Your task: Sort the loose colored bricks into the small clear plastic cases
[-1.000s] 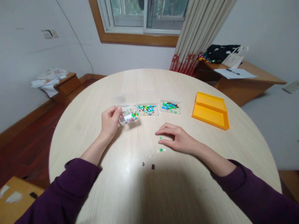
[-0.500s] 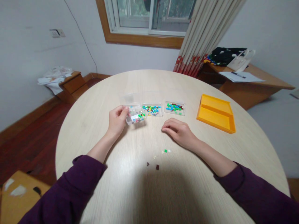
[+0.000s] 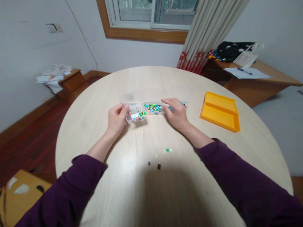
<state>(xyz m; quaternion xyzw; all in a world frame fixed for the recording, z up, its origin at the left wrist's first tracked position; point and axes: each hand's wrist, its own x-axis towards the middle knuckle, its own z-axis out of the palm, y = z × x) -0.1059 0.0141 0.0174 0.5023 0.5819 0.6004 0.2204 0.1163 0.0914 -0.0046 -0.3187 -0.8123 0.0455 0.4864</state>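
Observation:
My left hand [image 3: 116, 119] grips the left edge of a clear plastic box [image 3: 136, 116] that holds small coloured pieces and is tilted a little off the table. Just right of it lies a second clear box [image 3: 153, 108] full of blue, green, yellow and brown pieces. My right hand [image 3: 175, 113] is over the third clear box [image 3: 187, 108], hiding most of it, with thumb and forefinger apart and nothing seen between them. Nearer to me on the table are a green piece [image 3: 167, 150], a white piece [image 3: 171, 150] and a dark brown piece [image 3: 159, 166].
A yellow two-compartment tray [image 3: 220, 116] lies at the right of the round table [image 3: 113, 195]. Behind the table to the right, a wooden desk [image 3: 267, 75] bears papers, a pen and a white bag. A wooden stool [image 3: 22, 195] stands at the lower left.
My right hand has moved forward and slightly left, over the third box, and its thumb and forefinger have parted. My left hand keeps its hold on the box. The view has shifted slightly.

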